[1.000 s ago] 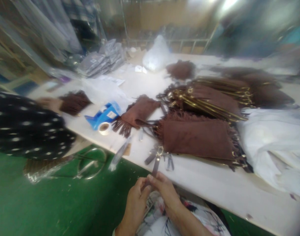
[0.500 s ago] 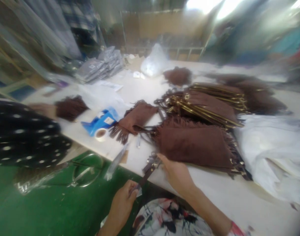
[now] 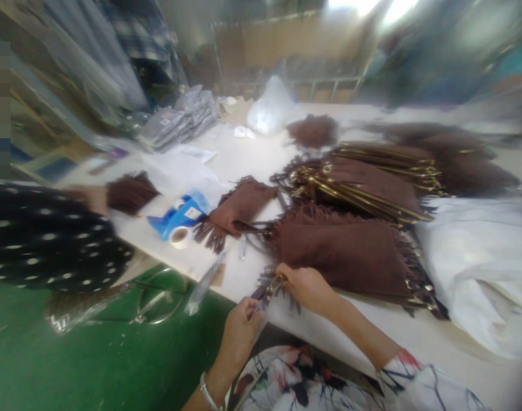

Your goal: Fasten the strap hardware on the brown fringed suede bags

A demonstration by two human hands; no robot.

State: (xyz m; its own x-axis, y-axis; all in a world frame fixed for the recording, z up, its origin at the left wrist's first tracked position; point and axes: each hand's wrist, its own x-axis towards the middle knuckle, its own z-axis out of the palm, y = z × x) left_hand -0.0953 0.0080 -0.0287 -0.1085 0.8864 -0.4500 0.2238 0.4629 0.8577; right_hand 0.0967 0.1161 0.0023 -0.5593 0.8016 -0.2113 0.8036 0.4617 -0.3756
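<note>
A dark brown strap [image 3: 259, 291] with brass-coloured metal fittings stretches between my two hands at the table's front edge. My left hand [image 3: 242, 326] is closed on the strap, with a bit of clear film by the fingers. The fingers of my right hand [image 3: 307, 290] pinch the gold clasp [image 3: 274, 285] at the strap's other end. Just beyond my right hand lies a brown fringed bag [image 3: 342, 251]. A smaller brown fringed piece [image 3: 247, 205] rests farther left, its fringe hanging toward a tape roll.
A blue tape dispenser [image 3: 181, 214] and a tape roll [image 3: 179, 236] lie left. Brown bags with gold bars [image 3: 372, 182] are stacked behind, white cloth [image 3: 470, 268] to the right. At left, a co-worker's dotted sleeve [image 3: 51, 240] reaches toward another fringed piece [image 3: 132, 193].
My left hand has moved up and right, closer to my right hand. The right fingers have shifted onto the clasp, now raised and in plainer sight. The view has shifted slightly.
</note>
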